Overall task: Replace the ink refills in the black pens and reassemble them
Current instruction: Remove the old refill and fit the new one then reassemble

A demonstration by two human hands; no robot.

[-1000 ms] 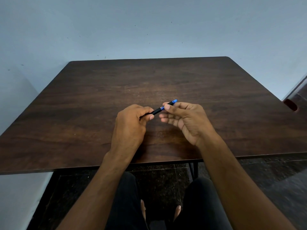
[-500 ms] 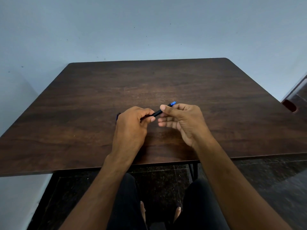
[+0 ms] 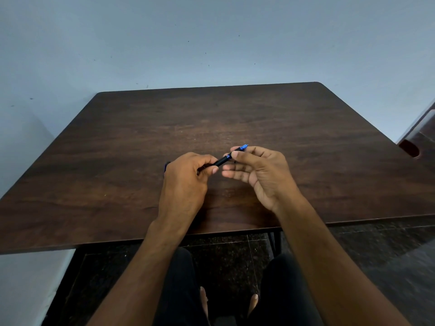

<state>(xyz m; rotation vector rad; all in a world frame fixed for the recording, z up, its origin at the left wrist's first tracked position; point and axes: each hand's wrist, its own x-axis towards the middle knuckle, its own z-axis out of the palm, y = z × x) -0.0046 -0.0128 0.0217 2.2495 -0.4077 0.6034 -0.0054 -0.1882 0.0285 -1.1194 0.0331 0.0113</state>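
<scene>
left hand is gripping the pen barrel above the desk while right hand is pinching its blue tip end, seemingly unscrewing or screwing it, so next is calling for steady twisting without slipping.

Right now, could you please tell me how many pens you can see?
1: a black pen with blue trim, held above the table between the left hand and the right hand. Others may be hidden behind the hands.
</scene>
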